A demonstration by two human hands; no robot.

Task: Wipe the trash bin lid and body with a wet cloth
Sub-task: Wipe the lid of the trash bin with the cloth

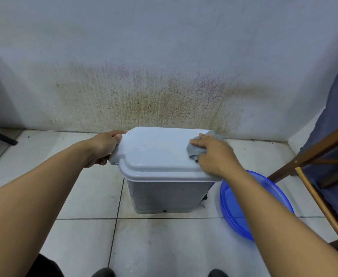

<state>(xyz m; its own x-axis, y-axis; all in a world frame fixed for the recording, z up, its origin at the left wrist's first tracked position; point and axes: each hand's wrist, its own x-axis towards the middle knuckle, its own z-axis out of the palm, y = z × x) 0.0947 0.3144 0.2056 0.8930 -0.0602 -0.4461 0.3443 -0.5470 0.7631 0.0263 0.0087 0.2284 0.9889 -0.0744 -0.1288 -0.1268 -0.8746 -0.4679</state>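
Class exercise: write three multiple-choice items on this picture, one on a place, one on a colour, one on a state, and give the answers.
1. Where is the blue basin relative to the trash bin?
A. On top of it.
B. On the floor at its right side.
C. Behind it, against the wall.

2. What colour is the cloth under the right hand?
A. Red.
B. Grey.
C. Yellow.

3. How is the lid?
A. Lying on the tiles.
B. Raised wide open.
C. Closed on the bin.

Answers:
1 B: the basin sits on the floor beside the bin's right wall.
2 B: grey fabric shows round the flat fingers.
3 C: the lid lies level on the body, and the left hand grips its left edge.
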